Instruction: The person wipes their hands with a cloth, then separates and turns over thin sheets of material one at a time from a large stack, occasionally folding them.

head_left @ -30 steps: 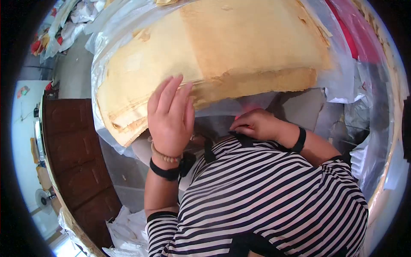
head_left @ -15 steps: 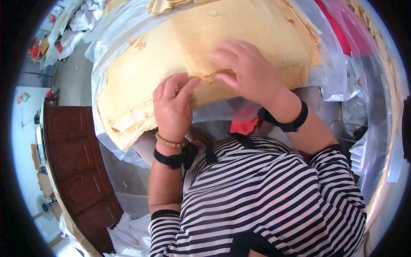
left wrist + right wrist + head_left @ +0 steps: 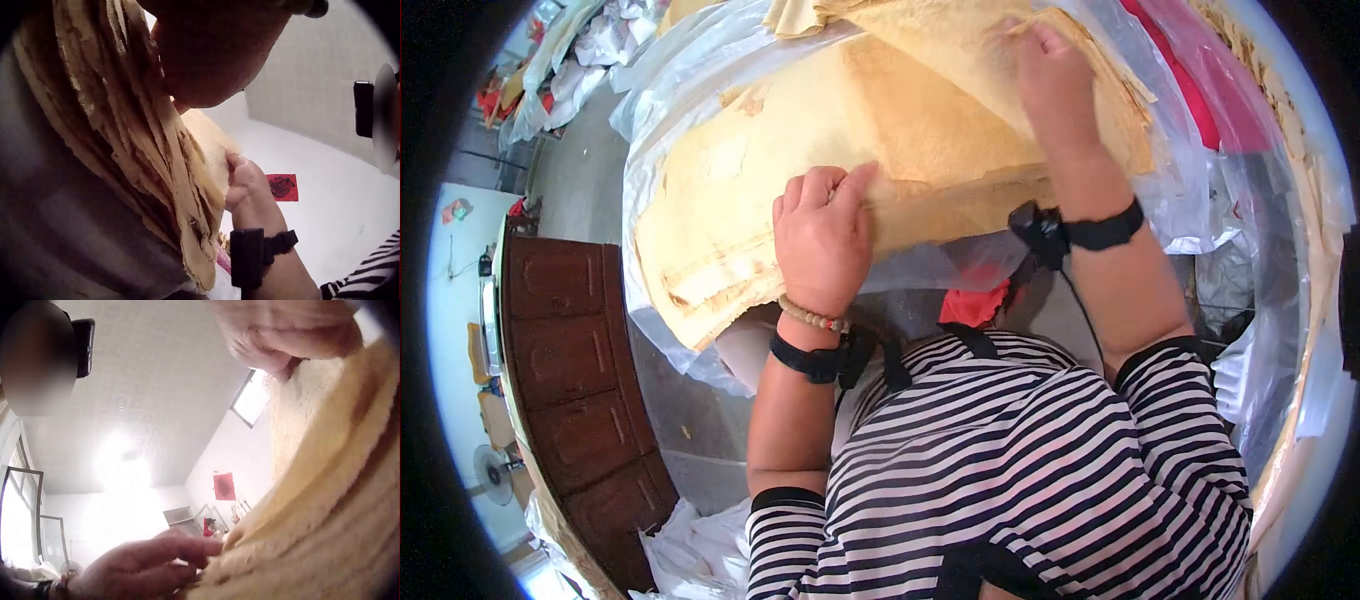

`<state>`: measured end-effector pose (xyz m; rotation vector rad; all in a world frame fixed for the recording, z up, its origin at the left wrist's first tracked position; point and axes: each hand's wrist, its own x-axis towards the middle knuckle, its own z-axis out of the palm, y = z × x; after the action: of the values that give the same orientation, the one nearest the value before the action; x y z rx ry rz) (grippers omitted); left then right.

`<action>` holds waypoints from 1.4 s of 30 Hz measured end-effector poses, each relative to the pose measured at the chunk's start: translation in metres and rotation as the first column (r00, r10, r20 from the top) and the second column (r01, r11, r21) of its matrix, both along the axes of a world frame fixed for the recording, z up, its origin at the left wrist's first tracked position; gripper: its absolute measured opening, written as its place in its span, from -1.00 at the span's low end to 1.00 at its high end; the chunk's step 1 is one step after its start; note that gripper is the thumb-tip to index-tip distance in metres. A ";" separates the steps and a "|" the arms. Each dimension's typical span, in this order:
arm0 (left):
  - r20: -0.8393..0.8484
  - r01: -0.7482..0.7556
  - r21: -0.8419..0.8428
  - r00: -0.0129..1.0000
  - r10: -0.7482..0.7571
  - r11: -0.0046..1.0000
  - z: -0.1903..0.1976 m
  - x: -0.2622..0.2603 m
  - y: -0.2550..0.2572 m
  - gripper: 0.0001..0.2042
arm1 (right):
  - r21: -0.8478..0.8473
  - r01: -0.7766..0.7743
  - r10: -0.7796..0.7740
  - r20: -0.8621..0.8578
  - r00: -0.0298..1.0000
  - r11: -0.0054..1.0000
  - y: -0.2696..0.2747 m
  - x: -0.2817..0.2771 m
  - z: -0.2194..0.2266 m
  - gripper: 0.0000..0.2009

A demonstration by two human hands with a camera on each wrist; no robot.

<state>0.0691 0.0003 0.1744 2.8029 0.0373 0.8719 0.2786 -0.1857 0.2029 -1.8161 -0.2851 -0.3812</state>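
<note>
A thick stack of yellow-brown sheets [image 3: 770, 140] with ragged edges lies across the upper middle of the head view. My right hand [image 3: 1055, 80] pinches the edge of a top sheet [image 3: 940, 45], lifted and folded back towards the far side. My left hand [image 3: 825, 230] rests at the near edge of the stack with its fingers curled and the thumb against the forefinger; whether a sheet is between them is hard to tell. In the left wrist view the layered edges [image 3: 144, 137] hang beside the right hand [image 3: 247, 181]. The right wrist view shows the lifted sheet [image 3: 306, 400] under the right hand's fingers.
Clear plastic sheeting [image 3: 660, 90] surrounds the stack. Red cloth [image 3: 975, 305] lies below its near edge. A brown wooden cabinet [image 3: 570, 350] stands at the left, with white bags [image 3: 695, 550] near its foot. More crumpled sheets [image 3: 800, 15] lie beyond the stack.
My right hand has gone from my lap to the stack's near edge, then away to the upper right with a sheet's edge. My left hand has come down onto the near edge, its fingers now more curled.
</note>
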 end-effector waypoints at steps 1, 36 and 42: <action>0.002 -0.007 0.010 1.000 0.007 1.000 -0.001 0.001 -0.001 -0.62 | -0.020 0.042 -0.040 0.088 0.995 0.999 -0.016 0.021 0.009 -0.68; -0.052 0.075 0.181 0.996 -0.066 0.981 -0.002 0.066 -0.004 -0.62 | -0.063 -0.219 0.225 0.118 0.967 0.974 -0.069 0.073 0.022 -0.72; -0.070 0.072 0.148 0.996 -0.062 0.986 0.001 0.065 -0.006 -0.62 | 0.362 -0.044 0.036 0.030 0.999 0.931 -0.122 0.118 0.079 -0.65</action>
<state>0.1340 -0.0060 0.1755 2.9529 -0.1171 0.7986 0.3962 -0.3080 0.2820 -1.4414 -0.2488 -0.3979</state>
